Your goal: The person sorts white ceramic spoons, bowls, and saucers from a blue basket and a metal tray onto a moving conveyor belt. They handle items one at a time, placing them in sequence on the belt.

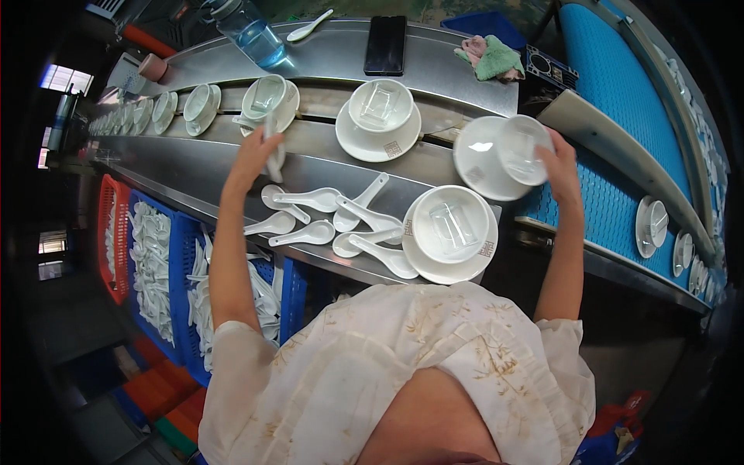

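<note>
My left hand (pixel 254 158) pinches a white ceramic spoon (pixel 273 152), blurred, just in front of a place setting whose bowl (pixel 265 100) holds a clear glass. At the right end of the steel counter, my right hand (pixel 561 165) grips the rim of a white bowl (pixel 520 152) with a glass inside. That bowl overlaps the right side of a white plate (pixel 478 165); whether it touches the plate I cannot tell. Between my hands another bowl (pixel 372 119) with a glass sits on a patterned plate (pixel 363 152). Closer to me stands a further bowl (pixel 427 250) on its plate (pixel 415 268).
Several white spoons (pixel 311 232) lie loose on the counter. A row of settings (pixel 164 110) recedes leftward along the line. A blue conveyor belt (pixel 598 192) carries settings at right. Behind lie a bottle (pixel 256 40), phone (pixel 385 46) and cloth (pixel 494 58). Spoon-filled crates (pixel 180 279) stand at left.
</note>
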Motion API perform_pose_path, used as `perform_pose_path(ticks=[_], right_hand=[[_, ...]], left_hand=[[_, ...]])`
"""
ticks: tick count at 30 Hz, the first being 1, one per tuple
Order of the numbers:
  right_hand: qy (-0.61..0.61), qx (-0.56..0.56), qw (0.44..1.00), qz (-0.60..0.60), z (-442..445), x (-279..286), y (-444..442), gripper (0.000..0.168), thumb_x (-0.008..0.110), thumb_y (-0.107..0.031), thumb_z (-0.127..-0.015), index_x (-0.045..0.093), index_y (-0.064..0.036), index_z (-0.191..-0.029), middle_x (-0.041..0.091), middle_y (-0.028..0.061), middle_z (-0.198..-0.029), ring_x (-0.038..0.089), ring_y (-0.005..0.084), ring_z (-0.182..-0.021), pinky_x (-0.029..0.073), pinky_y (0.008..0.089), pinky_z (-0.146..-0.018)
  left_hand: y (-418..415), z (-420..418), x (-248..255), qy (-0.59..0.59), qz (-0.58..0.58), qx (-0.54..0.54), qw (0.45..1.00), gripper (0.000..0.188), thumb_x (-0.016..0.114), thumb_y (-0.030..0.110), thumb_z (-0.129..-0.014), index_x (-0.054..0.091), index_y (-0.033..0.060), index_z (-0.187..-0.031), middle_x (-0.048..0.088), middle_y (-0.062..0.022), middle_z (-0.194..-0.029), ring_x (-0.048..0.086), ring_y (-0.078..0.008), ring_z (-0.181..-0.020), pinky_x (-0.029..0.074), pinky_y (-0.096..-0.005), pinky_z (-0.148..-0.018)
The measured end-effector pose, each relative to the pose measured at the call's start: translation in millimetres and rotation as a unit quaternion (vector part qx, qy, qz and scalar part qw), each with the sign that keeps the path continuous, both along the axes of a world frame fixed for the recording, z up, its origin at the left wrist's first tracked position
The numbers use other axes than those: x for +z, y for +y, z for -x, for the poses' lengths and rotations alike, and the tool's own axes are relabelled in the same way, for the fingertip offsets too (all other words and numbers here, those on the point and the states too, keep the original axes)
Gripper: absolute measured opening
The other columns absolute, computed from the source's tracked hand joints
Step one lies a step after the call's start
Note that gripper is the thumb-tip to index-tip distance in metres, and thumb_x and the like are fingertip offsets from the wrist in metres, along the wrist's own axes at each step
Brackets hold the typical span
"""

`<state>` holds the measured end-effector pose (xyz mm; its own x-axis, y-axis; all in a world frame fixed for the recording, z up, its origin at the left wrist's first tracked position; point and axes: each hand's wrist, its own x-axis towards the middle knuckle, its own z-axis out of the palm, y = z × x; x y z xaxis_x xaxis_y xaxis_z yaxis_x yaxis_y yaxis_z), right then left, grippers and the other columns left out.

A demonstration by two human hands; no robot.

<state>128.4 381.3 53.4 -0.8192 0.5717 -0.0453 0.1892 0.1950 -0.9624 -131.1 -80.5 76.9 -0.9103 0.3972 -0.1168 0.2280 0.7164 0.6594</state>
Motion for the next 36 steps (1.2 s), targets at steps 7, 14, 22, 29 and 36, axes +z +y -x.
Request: perform_pose_path(ticks=[7, 14, 22, 29, 36], right_hand=[[-0.058, 0.106, 0.988, -0.099, 30.3, 11.2, -38.8, 0.033, 0.055, -0.014, -0.083, 0.056, -0.002, -0.114, 0.061, 0.0061, -0.095, 0.055, 0.011, -0.082, 0.045, 0.0255, -0.075], [-0.007, -0.341, 0.871, -0.353, -113.4, 32.2, 96.2, 0.028, 0.055, -0.016, -0.083, 0.06, -0.007, -0.11, 0.062, 0.0118, -0.1, 0.059, 0.0209, -0.092, 0.047, 0.0327, -0.079], [-0.222, -0.417, 0.836, -0.279, -250.3, -35.9, 240.7, 0.052, 0.063, -0.034, -0.076, 0.054, 0.0, -0.114, 0.061, 0.0161, -0.1, 0.058, 0.0262, -0.091, 0.049, 0.0341, -0.07], [-0.361, -0.39, 0.761, -0.372, -229.2, -29.6, 216.6, 0.051, 0.057, -0.024, -0.072, 0.05, -0.004, -0.12, 0.053, 0.0209, -0.116, 0.053, 0.0394, -0.102, 0.042, 0.043, -0.089], [-0.082, -0.259, 0.959, -0.086, -189.1, -15.3, 157.2, 0.048, 0.059, -0.003, -0.072, 0.052, -0.001, -0.119, 0.059, 0.0122, -0.106, 0.058, 0.0204, -0.091, 0.047, 0.0303, -0.08]], left_hand=[[64.7, -13.8, 4.1, -0.168, -0.072, -0.059, 0.981, 0.028, 0.055, 0.029, -0.083, 0.061, 0.0018, -0.078, 0.055, -0.0008, -0.067, 0.045, -0.0066, -0.062, 0.036, -0.0224, -0.056], [19.1, -4.6, -18.3, 0.167, -0.043, -0.167, 0.971, 0.033, 0.048, 0.029, -0.082, 0.063, 0.001, -0.088, 0.061, -0.0073, -0.079, 0.053, -0.017, -0.074, 0.041, -0.0292, -0.069], [5.6, -11.5, -7.7, -0.079, -0.147, 0.113, 0.979, 0.021, 0.057, 0.029, -0.084, 0.052, 0.0095, -0.077, 0.044, 0.0033, -0.06, 0.038, -0.0051, -0.05, 0.027, -0.0206, -0.044], [-3.8, -13.0, -6.3, -0.095, -0.205, 0.104, 0.969, 0.029, 0.051, 0.035, -0.089, 0.054, 0.0078, -0.077, 0.049, 0.0023, -0.06, 0.042, -0.0053, -0.052, 0.03, -0.0198, -0.046], [6.7, -18.6, -1.9, -0.134, -0.219, 0.096, 0.962, 0.032, 0.046, 0.034, -0.09, 0.059, 0.0057, -0.082, 0.048, 0.0019, -0.057, 0.042, -0.0048, -0.048, 0.029, -0.0191, -0.043]])
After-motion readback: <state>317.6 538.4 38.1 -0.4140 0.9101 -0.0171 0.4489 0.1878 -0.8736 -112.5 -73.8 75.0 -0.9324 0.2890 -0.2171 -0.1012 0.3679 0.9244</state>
